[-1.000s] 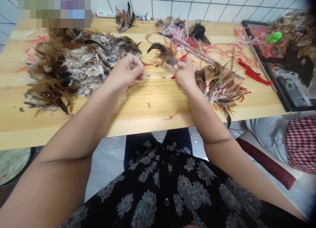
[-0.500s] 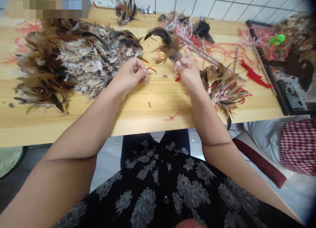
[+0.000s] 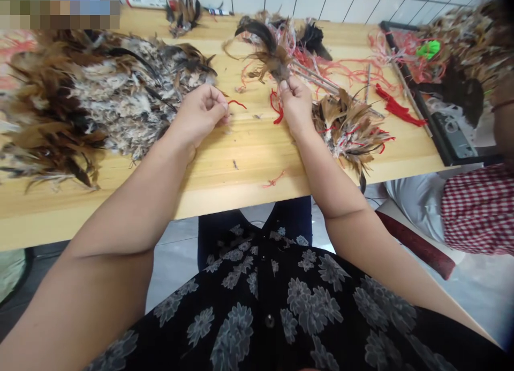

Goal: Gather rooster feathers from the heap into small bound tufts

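My right hand (image 3: 296, 104) is closed on the base of a small bundle of brown and black feathers (image 3: 268, 52), which stands up above its fingers. A loop of red string (image 3: 276, 108) hangs from that hand. My left hand (image 3: 202, 114) is pinched shut on the end of a short red thread (image 3: 236, 103), just right of a large heap of brown and white feathers (image 3: 92, 98). Both hands hover over the wooden table (image 3: 241, 157), a short gap between them.
A smaller pile of tied feathers (image 3: 348, 127) lies right of my right hand. Red strings and thin sticks (image 3: 337, 74) are scattered behind it. A black tray (image 3: 441, 130) with more feathers sits at the right edge. Another person in a red checked cloth (image 3: 477, 210) sits at right.
My right hand has raised the feather bundle more upright and the red string now dangles lower from it. The left hand stays pinched on its thread. The view has shifted slightly.
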### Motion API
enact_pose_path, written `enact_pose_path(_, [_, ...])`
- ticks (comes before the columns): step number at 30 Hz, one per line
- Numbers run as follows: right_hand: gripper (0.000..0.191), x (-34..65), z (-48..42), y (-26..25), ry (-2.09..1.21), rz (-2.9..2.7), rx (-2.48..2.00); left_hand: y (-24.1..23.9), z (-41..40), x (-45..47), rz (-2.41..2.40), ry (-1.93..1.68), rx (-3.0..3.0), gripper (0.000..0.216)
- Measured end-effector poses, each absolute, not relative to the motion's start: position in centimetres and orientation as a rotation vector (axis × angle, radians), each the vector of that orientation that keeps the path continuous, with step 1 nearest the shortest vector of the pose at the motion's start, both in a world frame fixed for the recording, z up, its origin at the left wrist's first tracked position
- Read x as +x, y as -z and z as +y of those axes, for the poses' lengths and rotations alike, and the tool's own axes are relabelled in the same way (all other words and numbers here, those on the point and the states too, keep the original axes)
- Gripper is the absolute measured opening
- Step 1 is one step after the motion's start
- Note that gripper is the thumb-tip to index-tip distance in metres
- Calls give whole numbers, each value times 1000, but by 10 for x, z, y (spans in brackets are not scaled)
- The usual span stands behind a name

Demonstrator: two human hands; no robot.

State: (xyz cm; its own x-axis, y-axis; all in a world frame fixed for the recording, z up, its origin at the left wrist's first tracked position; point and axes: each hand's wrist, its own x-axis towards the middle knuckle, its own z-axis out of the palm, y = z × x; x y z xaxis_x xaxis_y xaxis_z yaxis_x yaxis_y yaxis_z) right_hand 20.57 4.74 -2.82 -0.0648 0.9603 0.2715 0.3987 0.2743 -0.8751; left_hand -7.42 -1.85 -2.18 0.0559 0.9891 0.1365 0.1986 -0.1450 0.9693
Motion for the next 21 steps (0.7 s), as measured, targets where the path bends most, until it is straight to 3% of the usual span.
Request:
enact_pose_path(4, [43, 198, 33, 12, -578, -1612, -1424, 18, -29, -79, 1271, -1111, 1543, 39])
enact_pose_path(7, [50, 192, 28, 7, -585, -1615, -1480, 20, -31, -81, 1273, -1154, 1515, 48])
enact_pose_path(15, [45, 196, 30, 18, -586, -1654, -1420, 23, -28, -75, 1268, -1160, 1539, 42])
enact_pose_path(21, [46, 207, 49, 38, -593, -1593, -1376, 17, -29, -68, 1306, -1178, 1484, 52])
